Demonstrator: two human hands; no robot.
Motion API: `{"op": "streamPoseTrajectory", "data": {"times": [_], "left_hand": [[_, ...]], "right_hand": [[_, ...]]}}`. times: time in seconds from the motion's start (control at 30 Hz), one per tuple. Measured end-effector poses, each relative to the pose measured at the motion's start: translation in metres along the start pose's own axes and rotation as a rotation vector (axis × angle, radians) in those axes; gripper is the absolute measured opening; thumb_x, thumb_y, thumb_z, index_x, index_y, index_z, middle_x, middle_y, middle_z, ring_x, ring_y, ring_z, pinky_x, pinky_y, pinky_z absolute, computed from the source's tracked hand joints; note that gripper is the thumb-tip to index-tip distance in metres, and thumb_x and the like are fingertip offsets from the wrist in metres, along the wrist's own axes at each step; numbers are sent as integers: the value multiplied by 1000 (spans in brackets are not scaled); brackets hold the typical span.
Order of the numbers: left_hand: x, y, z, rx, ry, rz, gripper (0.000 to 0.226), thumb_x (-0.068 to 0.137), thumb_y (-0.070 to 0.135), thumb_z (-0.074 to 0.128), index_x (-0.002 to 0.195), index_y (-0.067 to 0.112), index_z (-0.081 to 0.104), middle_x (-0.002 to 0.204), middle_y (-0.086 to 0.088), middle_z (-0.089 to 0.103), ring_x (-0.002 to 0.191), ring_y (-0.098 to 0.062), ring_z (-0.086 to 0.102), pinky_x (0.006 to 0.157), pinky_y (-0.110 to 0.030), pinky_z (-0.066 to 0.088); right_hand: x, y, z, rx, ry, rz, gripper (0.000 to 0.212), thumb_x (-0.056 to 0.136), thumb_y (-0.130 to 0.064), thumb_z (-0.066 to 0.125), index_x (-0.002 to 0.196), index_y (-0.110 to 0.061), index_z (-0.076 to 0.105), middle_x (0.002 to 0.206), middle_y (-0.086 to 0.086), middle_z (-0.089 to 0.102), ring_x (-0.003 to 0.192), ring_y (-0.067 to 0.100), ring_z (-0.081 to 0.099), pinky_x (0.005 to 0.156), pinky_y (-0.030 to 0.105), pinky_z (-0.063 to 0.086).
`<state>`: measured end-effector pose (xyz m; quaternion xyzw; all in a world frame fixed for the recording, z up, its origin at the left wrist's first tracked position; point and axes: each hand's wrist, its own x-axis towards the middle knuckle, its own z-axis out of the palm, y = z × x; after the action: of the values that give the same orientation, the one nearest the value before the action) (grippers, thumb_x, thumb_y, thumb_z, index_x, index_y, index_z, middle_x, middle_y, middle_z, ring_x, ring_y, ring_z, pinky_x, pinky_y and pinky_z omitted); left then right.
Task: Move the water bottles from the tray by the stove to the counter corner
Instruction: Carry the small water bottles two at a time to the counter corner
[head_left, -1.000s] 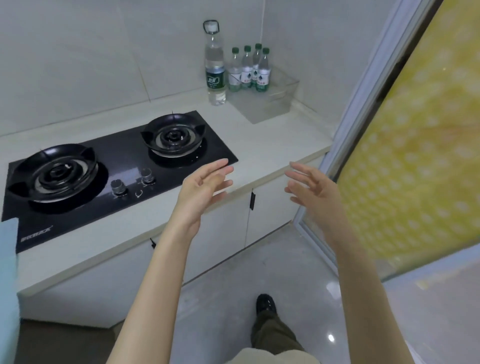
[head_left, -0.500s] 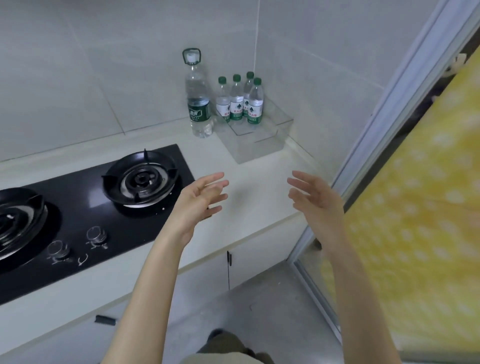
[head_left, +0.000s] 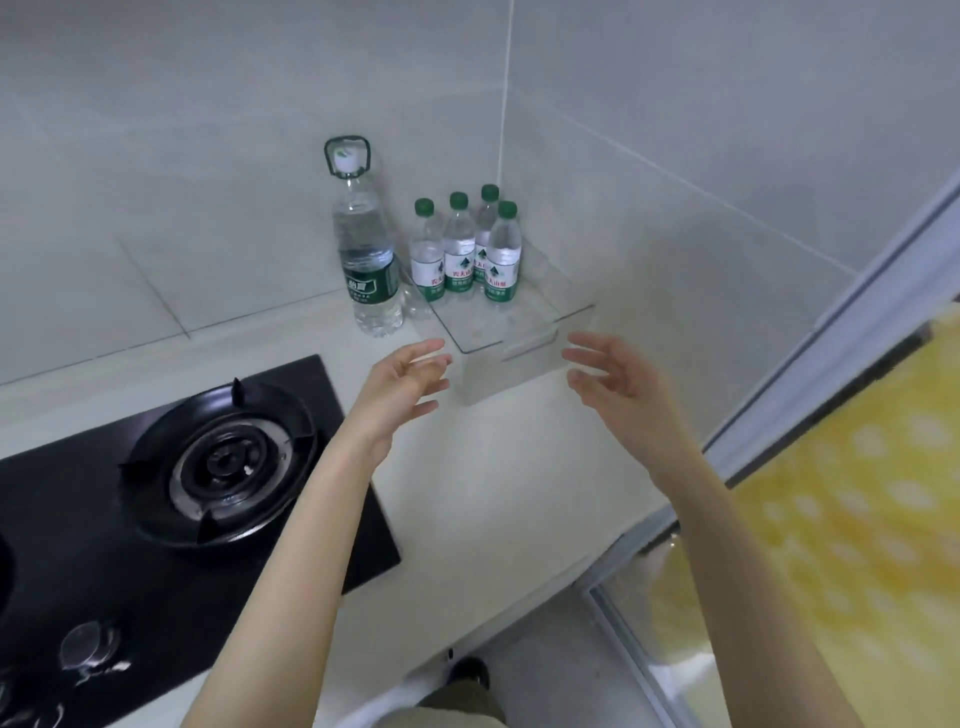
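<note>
Four small green-capped bottles are standing upright in the clear tray; both the left hand and the right hand are hovering empty, fingers spread.

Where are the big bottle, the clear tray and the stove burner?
big bottle (head_left: 370, 283), head view, on its green label.
clear tray (head_left: 511, 371), head view, on its near wall.
stove burner (head_left: 227, 461), head view, on its centre cap.
</note>
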<state>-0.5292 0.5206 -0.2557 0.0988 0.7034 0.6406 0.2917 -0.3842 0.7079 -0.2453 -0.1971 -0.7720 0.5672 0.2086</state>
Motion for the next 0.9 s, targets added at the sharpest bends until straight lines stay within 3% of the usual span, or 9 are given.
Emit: {"op": "streamPoseTrajectory", "data": {"times": [0.07,0.17,0.33,0.43,0.5,0.57,0.7,0.9], "left_hand": [[31,4,0,52,2,-13,37,95,20,57,132,25,54,114,9,64,114,-16,60,98,-34,49],[76,8,3,214,20,2,47,94,20,58,140,26,47,137,0,51,124,-17,49,102,-33,42],[136,-5,8,652,16,118,58,95,25,55,149,19,33,157,-6,27,145,-19,23,115,-27,18],[161,-20,16,862,7,105,61,97,34,50,152,21,25,161,-11,12,149,-28,10,119,-36,15],[172,-27,23,964,-7,50,63,99,40,44,154,25,17,163,-6,1,149,-33,-1,117,-45,18],[178,-33,28,1046,17,10,67,99,45,39,155,26,7,163,0,-9,148,-35,-9,114,-49,24],[190,-44,34,1134,141,-4,72,99,49,33,154,20,-4,161,5,-17,148,-34,-11,114,-48,27],[196,-55,34,1130,185,17,66,100,49,29,151,38,-12,159,13,-22,149,-23,-10,118,-49,18]], "right_hand": [[26,4,5,-22,-12,2,36,90,-7,64,108,-38,61,108,-12,69,89,5,65,77,22,46],[66,6,13,-52,-13,-2,35,89,-5,65,107,-35,62,108,-9,69,87,10,66,78,23,49],[126,7,22,-167,-83,-10,33,91,-9,62,117,-29,59,112,-14,65,89,-2,61,79,9,44],[163,15,26,-208,-87,-1,33,91,-8,61,121,-22,59,116,-14,61,88,0,58,73,-2,39],[187,25,30,-227,-67,4,36,90,-9,62,124,-20,59,118,-13,60,93,6,60,71,-5,37],[213,35,32,-235,-34,-22,38,88,-9,63,125,-20,58,118,-12,60,105,14,60,74,-2,39],[266,52,40,-280,-14,-45,46,87,-7,64,130,-16,53,131,-1,58,113,18,56,100,29,43],[341,78,63,-254,7,-52,55,84,-9,64,136,-14,48,137,1,55,126,18,51,101,22,37]]}}
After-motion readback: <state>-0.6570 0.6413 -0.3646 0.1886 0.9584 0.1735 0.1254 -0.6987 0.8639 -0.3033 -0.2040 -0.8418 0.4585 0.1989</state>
